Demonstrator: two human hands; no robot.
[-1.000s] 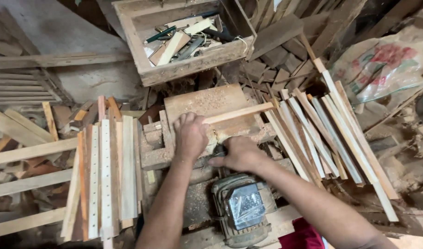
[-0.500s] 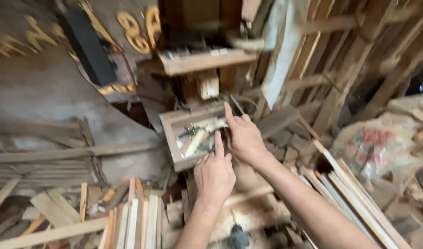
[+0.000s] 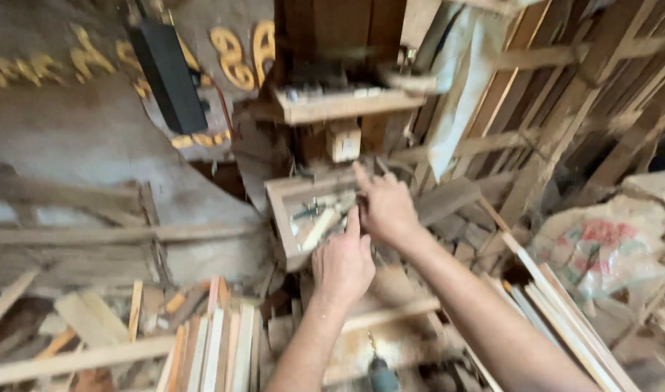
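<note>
box (image 3: 289, 218) of tools sits just ahead of both hands. right hand (image 3: 387, 207) is nearer, fingers loosely spread over its right rim, gripping nothing visible. left hand (image 3: 343, 265) points one finger at the pale stick (image 3: 319, 229) lying diagonally inside.

left hand (image 3: 343, 263) pointing, right hand (image 3: 385, 207) seemingly open

Sack (image 3: 601, 250): right of frame, mid-height, lying among wood scraps; bulging woven bag, whitish with a red and green print.
Sign (image 3: 71, 109): upper left of frame; grey panel with golden-yellow curved lettering, partly covered by a black oblong box (image 3: 169, 72).
</note>
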